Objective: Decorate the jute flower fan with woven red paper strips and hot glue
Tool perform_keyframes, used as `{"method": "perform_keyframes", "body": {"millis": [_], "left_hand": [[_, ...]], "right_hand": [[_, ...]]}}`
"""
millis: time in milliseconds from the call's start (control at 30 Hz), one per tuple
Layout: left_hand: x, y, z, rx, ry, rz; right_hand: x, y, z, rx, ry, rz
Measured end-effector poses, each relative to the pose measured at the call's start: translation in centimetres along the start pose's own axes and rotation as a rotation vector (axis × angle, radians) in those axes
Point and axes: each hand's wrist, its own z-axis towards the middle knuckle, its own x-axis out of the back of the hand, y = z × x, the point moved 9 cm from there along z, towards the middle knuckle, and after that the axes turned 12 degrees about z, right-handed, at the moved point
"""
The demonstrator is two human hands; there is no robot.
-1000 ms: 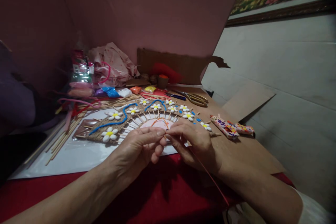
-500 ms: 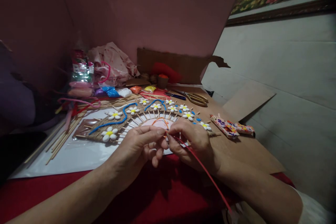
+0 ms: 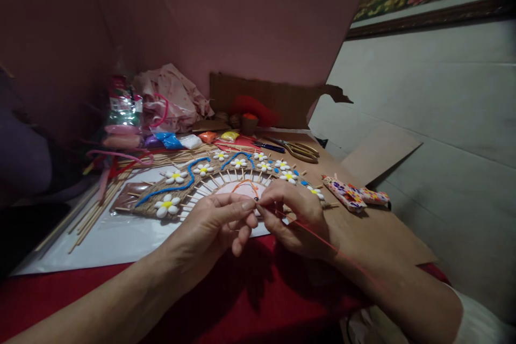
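Note:
Both hands meet at the middle, in front of a fan-shaped panel (image 3: pixel 153 207) of twine-wrapped sticks with white flowers. My left hand (image 3: pixel 226 220) is closed in a pinch, thumb against forefinger, on a thin orange-red cord (image 3: pixel 314 234). A small dark bead (image 3: pixel 256 199) shows at its fingertips. Thumb and forefinger of my right hand (image 3: pixel 296 217) pinch the cord just beside the bead, and its tail runs down over the right wrist. An orange loop of cord (image 3: pixel 245 181) rises above the fingers. The exact grip on the bead is partly hidden.
Thin wooden sticks (image 3: pixel 86 220) lie at left. Packets of coloured clay (image 3: pixel 171 141) and a small cup (image 3: pixel 249 124) stand behind the panel. Scissors (image 3: pixel 300 151) and a flower-patterned glue gun (image 3: pixel 349 193) rest on brown cardboard (image 3: pixel 371 236) at right.
The cord's tail, thick and hanging low at front right before, now looks thinner and lies higher across the right wrist. Both hands keep their pinch in nearly the same place.

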Motion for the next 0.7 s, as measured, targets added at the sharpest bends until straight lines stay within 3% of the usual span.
{"method": "perform_keyframes", "body": {"millis": [267,567,700], "left_hand": [[0.58,-0.25,-0.09,0.023,0.11,-0.052],[0.51,-0.13,-0.14,0.024,0.109,-0.08],[0.65,-0.15,0.0,0.026,0.119,-0.068]], "right_hand": [[-0.67,-0.44,-0.19,0.066,-0.037,-0.107],[-0.52,0.06,-0.48,0.002,-0.041,-0.138],[-0.68,-0.35,-0.4,0.043,-0.043,-0.122]]}}
